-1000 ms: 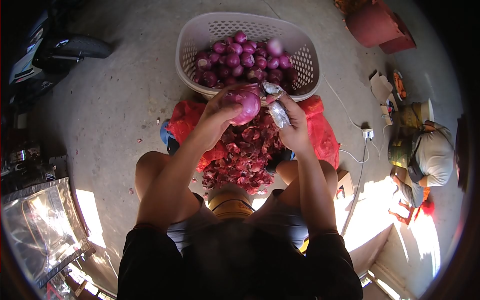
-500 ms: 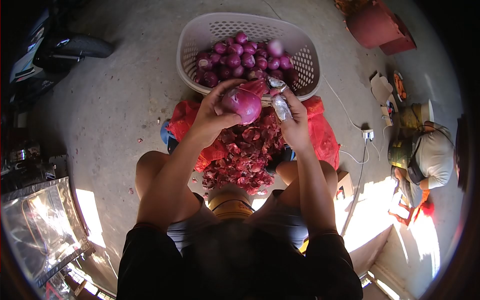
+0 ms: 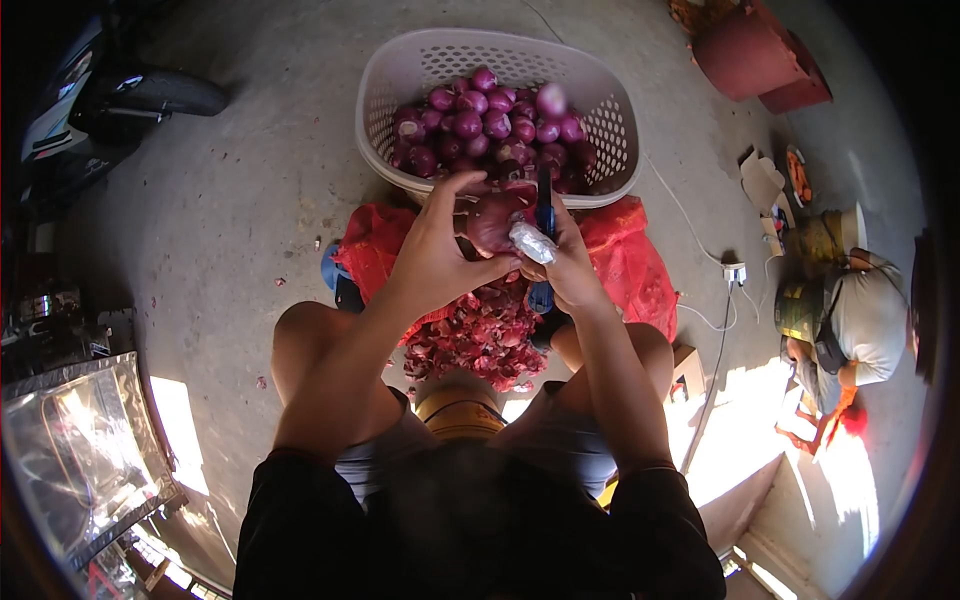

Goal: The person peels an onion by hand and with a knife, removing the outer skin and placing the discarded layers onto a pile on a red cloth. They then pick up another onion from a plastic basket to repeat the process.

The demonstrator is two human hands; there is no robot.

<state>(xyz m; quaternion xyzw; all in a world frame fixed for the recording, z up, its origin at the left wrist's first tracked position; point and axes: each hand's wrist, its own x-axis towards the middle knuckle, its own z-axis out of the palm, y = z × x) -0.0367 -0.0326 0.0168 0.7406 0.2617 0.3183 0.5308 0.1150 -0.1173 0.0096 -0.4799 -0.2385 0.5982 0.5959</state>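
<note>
My left hand [image 3: 440, 240] grips a dark red onion [image 3: 492, 222] from its left side, thumb below and fingers above. At the onion's right side, my right hand [image 3: 572, 265] is closed round a knife [image 3: 543, 205] with a dark blade and blue handle end. Silvery wrapping [image 3: 532, 243] covers its thumb. Just beyond the hands stands a pale perforated basket [image 3: 370, 110] with several peeled purple onions [image 3: 468, 122]. Loose red onion skins [image 3: 475, 340] lie in a heap below the hands, between the knees, with red mesh sacking [image 3: 635, 265] on both sides.
Another person [image 3: 865, 320] sits at the right near a bucket [image 3: 825, 235]. A white socket [image 3: 735, 272] with cables lies on the floor. Red containers [image 3: 750, 50] stand at the upper right, and a black wheel [image 3: 170, 92] is at the upper left.
The onion has turned and looks darker. My right hand has moved closer against it, and the knife blade now stands upright beside it. My left hand has shifted slightly, with its fingers higher.
</note>
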